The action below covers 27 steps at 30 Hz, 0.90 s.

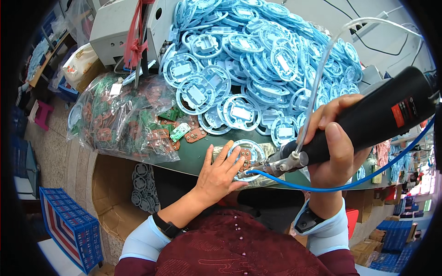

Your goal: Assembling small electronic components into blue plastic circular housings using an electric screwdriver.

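Note:
My right hand (338, 149) is wrapped round a thick black power screwdriver (380, 117). Its metal tip points down and left, at a brown circuit board (247, 155) with several small holes or pads. This board lies inside a light blue round plastic frame (261, 152) at the table's near edge. My left hand (214, 179) rests flat on the left side of the frame and board, fingers stretched and apart. A blue air hose (317, 188) runs from near the tip toward the right, and a clear tube (318, 76) rises from the tool. The exact contact at the tip is hard to make out.
Similar light blue frames (241, 110) are heaped across the green table (191, 154). At the left, a clear plastic bag (124, 122) holds brown and green circuit boards. A grey machine (113, 30) stands behind it. Below are a cardboard box (108, 198) and a blue crate (73, 230).

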{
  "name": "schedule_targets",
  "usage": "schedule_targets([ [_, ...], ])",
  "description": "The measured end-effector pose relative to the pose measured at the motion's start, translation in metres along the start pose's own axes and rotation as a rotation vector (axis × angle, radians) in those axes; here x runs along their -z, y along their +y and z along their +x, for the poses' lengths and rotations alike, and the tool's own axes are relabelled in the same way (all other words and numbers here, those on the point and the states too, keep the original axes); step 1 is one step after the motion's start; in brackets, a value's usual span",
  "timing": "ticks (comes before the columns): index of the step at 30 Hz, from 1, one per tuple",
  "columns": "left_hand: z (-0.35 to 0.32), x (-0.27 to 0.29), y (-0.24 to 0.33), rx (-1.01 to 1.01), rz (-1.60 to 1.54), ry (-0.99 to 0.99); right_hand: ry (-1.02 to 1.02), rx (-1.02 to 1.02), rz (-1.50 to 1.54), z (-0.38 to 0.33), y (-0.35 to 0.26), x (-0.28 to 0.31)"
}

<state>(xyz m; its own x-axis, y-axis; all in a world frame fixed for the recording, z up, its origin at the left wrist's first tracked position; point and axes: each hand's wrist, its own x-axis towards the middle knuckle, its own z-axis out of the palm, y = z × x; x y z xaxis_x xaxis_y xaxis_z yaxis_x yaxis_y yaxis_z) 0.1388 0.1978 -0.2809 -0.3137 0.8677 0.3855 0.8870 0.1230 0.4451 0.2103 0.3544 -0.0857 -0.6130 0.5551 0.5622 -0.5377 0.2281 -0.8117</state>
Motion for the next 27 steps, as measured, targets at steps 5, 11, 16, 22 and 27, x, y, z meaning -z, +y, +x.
schedule_targets([
  [5,0.001,-0.002,0.002,-0.002,0.013,0.023,-0.029,0.071,0.014,-0.014,0.021,-0.004],
  [11,0.000,-0.003,0.001,-0.002,-0.007,0.022,-0.034,0.086,-0.075,0.008,-0.016,0.006],
  [16,0.002,-0.005,0.003,0.036,-0.016,0.042,-0.058,0.126,-0.158,0.016,-0.032,0.008],
  [22,0.004,-0.006,0.003,0.029,0.002,0.057,0.047,0.044,-0.193,-0.003,-0.010,-0.006],
  [27,0.003,-0.005,0.002,0.023,-0.007,0.062,0.041,0.033,-0.177,-0.004,-0.006,-0.006],
])
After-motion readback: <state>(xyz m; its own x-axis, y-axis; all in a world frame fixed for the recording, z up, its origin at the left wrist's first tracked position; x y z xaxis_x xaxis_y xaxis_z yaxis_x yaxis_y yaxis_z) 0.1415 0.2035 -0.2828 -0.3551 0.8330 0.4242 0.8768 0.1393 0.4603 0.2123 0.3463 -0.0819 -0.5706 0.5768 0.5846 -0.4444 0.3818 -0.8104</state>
